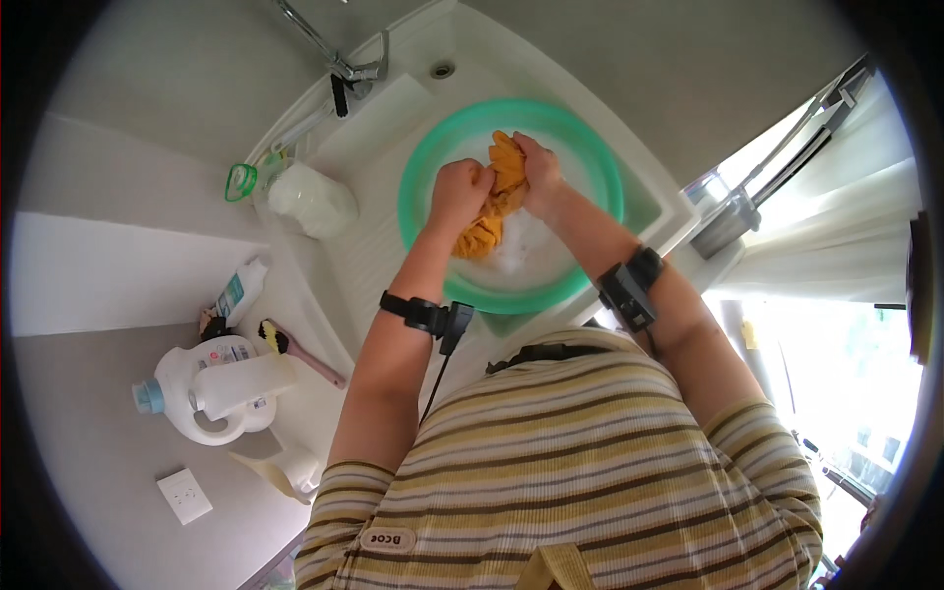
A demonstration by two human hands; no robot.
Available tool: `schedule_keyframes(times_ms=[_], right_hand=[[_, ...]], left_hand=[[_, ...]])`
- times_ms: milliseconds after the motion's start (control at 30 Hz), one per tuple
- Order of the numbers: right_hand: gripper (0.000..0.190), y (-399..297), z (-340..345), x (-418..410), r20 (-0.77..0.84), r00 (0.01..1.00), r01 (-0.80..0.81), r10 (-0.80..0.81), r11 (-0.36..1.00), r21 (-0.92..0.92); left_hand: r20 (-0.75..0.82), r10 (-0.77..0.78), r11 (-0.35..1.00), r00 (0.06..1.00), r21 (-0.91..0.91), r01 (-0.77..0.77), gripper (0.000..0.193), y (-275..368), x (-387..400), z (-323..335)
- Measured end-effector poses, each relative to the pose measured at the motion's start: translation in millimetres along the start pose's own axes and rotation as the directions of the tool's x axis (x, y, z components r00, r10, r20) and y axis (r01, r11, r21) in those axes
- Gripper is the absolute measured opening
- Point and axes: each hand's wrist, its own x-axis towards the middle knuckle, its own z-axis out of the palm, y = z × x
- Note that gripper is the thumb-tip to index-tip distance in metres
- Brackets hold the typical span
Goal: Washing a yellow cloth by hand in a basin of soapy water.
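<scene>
Over a round green basin [418, 158] of cloudy, sudsy water, both my hands grip an orange-yellow cloth [507, 173]. My left hand [459, 193] is closed on its middle. One bunched end of the cloth hangs below that hand, near the water. My right hand [542, 173] holds the upper part from the other side, with its fingers partly hidden. The two hands are close together, and the cloth is crumpled between them.
The basin sits in a white laundry sink [361, 243] with a chrome faucet [361, 71]. A clear plastic container [313, 200] rests at the sink's left. On the left ledge are a scrubbing brush [313, 359], a white detergent jug [214, 398] and a white bottle [242, 291].
</scene>
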Motion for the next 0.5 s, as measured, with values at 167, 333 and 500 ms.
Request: schedule_keyframes(times_ms=[167, 333, 500], right_hand=[[0.03, 7.0, 0.9, 12.5, 0.152, 0.987, 0.031, -0.056, 0.986, 0.165], [0.027, -6.7, -23.9, 25.0, 0.076, 0.981, -0.191, 0.18, 0.965, 0.179], [0.027, 7.2, -70.8, 52.0, 0.057, 0.988, -0.156, 0.146, 0.957, 0.246]], left_hand=[[0.17, -0.028, 0.682, 0.985, -0.717, 0.143, 0.061, 20.0, -12.3, 5.8], [-0.082, 0.151, 0.989, 0.985, 0.012, -0.151, 0.055, 53.1, -44.8, 33.8], [-0.223, 0.377, 0.926, 0.899, 0.11, -0.361, 0.027, 70.5, -42.4, 51.4]])
